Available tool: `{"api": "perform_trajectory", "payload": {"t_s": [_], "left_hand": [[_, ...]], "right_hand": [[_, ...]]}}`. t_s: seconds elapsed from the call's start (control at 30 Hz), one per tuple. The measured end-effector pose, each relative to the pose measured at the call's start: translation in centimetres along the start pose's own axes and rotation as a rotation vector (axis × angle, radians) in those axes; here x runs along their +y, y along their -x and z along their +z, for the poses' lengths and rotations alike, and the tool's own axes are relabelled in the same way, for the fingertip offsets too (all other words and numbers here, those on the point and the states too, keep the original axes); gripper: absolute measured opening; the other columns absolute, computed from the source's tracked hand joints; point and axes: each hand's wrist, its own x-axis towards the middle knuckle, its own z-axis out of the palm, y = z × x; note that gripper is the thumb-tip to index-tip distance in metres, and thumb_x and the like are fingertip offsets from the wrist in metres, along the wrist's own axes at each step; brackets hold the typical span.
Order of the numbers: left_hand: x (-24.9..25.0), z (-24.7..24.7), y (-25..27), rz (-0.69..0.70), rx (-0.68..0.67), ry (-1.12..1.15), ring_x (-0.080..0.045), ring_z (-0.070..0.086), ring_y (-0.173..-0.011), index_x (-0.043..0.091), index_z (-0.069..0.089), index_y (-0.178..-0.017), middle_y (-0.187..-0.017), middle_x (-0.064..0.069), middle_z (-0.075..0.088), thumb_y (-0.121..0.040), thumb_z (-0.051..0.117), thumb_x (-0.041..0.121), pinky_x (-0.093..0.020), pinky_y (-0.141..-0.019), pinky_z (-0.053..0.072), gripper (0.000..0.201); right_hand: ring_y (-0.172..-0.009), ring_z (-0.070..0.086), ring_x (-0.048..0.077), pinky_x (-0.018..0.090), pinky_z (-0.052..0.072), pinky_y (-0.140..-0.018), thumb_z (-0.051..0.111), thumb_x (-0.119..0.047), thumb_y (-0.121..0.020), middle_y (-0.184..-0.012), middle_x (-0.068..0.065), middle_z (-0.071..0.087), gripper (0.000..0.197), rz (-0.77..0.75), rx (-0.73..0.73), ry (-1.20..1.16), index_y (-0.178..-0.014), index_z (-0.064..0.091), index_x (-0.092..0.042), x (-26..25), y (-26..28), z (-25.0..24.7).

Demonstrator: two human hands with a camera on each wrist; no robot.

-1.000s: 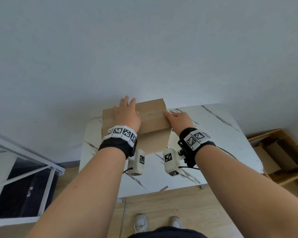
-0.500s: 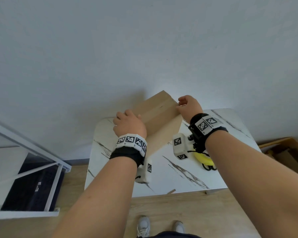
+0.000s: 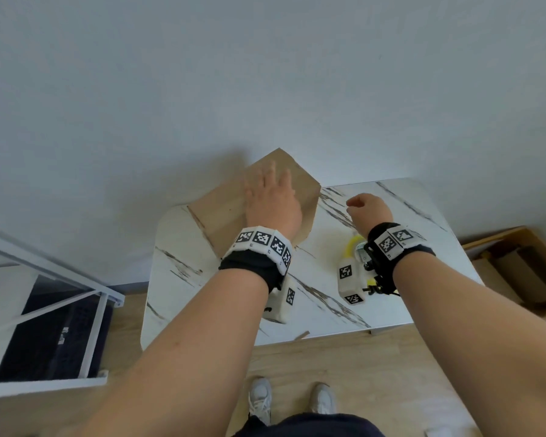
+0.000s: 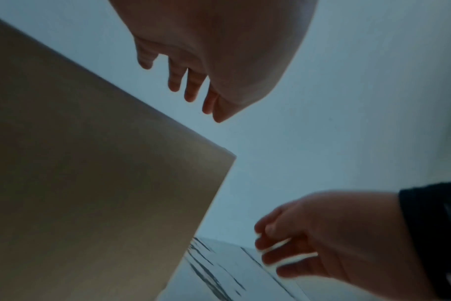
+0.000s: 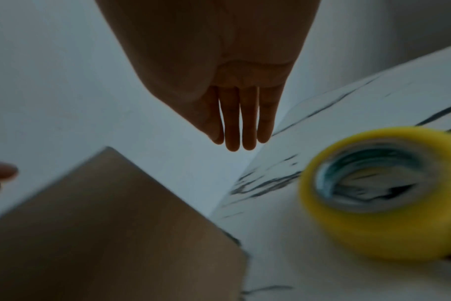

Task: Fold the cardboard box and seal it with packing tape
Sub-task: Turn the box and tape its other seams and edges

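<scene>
1. White marble-patterned table (image 3: pixel 401 288) with dark veins stands against a plain pale wall (image 3: pixel 265 74); wood floor lies below it.
2. On the table's far left part sits the cardboard box (image 3: pixel 221 212), turned with one corner toward the wall. Its near side is partly hidden behind the left wrist band.
3. The left hand (image 3: pixel 273 203) is over the top of the box, fingers straight and spread. It is motion-blurred in the head view. In the left wrist view its fingers (image 4: pixel 191 89) show clear of the box edge against the wall, so contact with the cardboard cannot be confirmed.
4. The right hand (image 3: pixel 368 209) is above the table, right of the box and apart from it. From the head it looks loosely bunched, but the right wrist view shows its fingers (image 5: pixel 247 122) straight and side by side, with nothing in them.
5. A yellow roll of packing tape (image 5: pixel 381 195) lies on the table below the right wrist. In the head view only a sliver of it (image 3: pixel 350 247) shows, the rest covered by the wrist camera; in the wrist view it is blurred and cut off at the frame edge.
6. At the right edge, a wooden crate (image 3: pixel 517 263) holding cardboard pieces is cropped. A white metal frame (image 3: pixel 60 298) stands at left, and the person's white shoes (image 3: pixel 260 402) are visible at the bottom.
</scene>
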Motion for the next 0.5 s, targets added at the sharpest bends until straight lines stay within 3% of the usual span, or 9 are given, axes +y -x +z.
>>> {"api": "perform_trajectory", "payload": {"t_s": [0.07, 0.17, 0.23, 0.33, 0.5], "left_hand": [[1.2, 1.2, 0.0, 0.032, -0.021, 0.033, -0.027, 0.012, -0.147, 0.017, 0.028, -0.147, -0.159, -0.008, 0.015, -0.1, 0.034, 0.026, -0.048, -0.12, 0.013, 0.048], [1.6, 2.6, 0.0, 0.017, -0.003, 0.037, -0.027, 0.023, -0.143, 0.015, 0.035, -0.141, -0.154, -0.008, 0.028, -0.099, 0.037, 0.027, -0.043, -0.116, 0.023, 0.043], [1.4, 3.3, 0.3, 0.016, 0.029, 0.019, -0.027, 0.024, -0.142, 0.015, 0.036, -0.139, -0.153, -0.008, 0.028, -0.098, 0.04, 0.022, -0.043, -0.117, 0.022, 0.042], [1.2, 3.5, 0.4, 0.03, 0.056, -0.019, -0.028, 0.026, -0.141, 0.016, 0.037, -0.138, -0.153, -0.008, 0.029, -0.094, 0.045, 0.013, -0.043, -0.116, 0.023, 0.044], [1.1, 3.5, 0.4, 0.032, 0.062, -0.071, -0.028, 0.033, -0.137, 0.015, 0.042, -0.135, -0.148, -0.008, 0.036, -0.092, 0.047, 0.015, -0.043, -0.114, 0.026, 0.044]], "right_hand": [[-0.103, 0.061, 0.026, 0.029, 0.045, -0.081, 0.052, -0.017, -0.092, -0.117, 0.008, 0.066, 0.029, 0.045, -0.087, 0.101, -0.12, 0.061, -0.013, 2.8, 0.6, 0.3], [-0.107, 0.06, 0.025, 0.034, 0.049, -0.088, 0.063, -0.033, -0.088, -0.12, 0.005, 0.062, 0.047, 0.084, -0.21, 0.192, -0.131, 0.051, -0.017, 6.1, 1.6, 1.0], [-0.104, 0.06, 0.023, 0.032, 0.048, -0.083, 0.066, -0.034, -0.087, -0.115, 0.003, 0.061, 0.049, 0.069, -0.31, 0.347, -0.129, 0.051, -0.014, 7.3, 2.0, 1.5], [-0.095, 0.061, 0.023, 0.026, 0.045, -0.068, 0.061, -0.025, -0.089, -0.097, 0.002, 0.06, 0.035, 0.067, -0.453, 0.588, -0.121, 0.053, -0.012, 8.0, 2.5, 2.1], [-0.08, 0.055, 0.021, 0.029, 0.045, -0.068, 0.05, -0.008, -0.09, -0.093, 0.003, 0.06, 0.034, 0.032, -0.412, 0.736, -0.123, 0.056, -0.015, 9.0, 3.2, 2.7]]}}
